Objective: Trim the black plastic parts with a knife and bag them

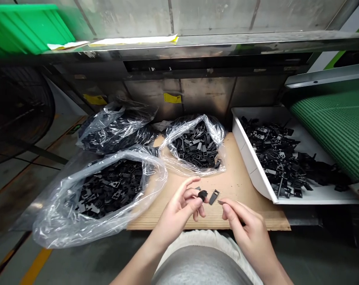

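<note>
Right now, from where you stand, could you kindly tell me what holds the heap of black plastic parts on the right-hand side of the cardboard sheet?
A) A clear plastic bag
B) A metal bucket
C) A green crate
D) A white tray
D: the black plastic parts lie heaped inside a white tray, which sits at the right side of the cardboard sheet.
</note>
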A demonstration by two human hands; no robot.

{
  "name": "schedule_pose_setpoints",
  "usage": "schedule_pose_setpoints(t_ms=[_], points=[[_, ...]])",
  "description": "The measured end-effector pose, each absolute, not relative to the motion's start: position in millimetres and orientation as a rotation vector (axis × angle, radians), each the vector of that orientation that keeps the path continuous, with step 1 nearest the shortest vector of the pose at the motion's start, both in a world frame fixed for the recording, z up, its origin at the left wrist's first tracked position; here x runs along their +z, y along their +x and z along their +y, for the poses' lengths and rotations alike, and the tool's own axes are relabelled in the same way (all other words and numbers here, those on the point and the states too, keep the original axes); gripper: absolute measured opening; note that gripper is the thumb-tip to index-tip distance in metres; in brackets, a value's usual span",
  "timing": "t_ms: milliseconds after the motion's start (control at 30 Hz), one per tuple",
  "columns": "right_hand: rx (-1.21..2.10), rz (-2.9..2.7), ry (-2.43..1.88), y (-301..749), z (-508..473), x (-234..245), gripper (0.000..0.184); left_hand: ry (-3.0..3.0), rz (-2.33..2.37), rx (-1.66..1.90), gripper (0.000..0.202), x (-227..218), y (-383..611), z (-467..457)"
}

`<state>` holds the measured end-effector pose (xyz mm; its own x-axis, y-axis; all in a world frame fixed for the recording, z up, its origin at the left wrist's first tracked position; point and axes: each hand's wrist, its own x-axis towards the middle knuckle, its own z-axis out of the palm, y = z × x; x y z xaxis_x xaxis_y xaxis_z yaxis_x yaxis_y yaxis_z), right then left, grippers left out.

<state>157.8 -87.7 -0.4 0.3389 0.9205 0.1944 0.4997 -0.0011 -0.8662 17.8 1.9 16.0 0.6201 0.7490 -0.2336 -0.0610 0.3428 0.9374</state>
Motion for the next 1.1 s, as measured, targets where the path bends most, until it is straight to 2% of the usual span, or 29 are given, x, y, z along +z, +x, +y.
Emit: schedule_pose_setpoints(t_ms=[67,200,533,733,967,1100], points=[[0.391,-1.406,-1.627,156,-91,0,0.019,1.144,0.822,0.618,0.035,18,19,0],[0.189,-1.552,-1.571,156,-91,3,0.018,1.354,0.896,0.627,0.012,24,16,-2],[0.126,-1.658,-1.532,155,-84,7,0.021,1.565,0.81,0.673,0.011,29,12,-5],[0.635,-1.496,-1.54,152,-81,13,0.021,1.602,0.772,0.736,0.012,30,10,-4],[0.831,-1.466,-1.474,154,-79,19,0.022,1.624,0.713,0.724,0.013,28,6,-1],[1.359,-1.339,-1.312,167,-72,22,0.029,1.691,0.675,0.678,0.013,29,6,1]])
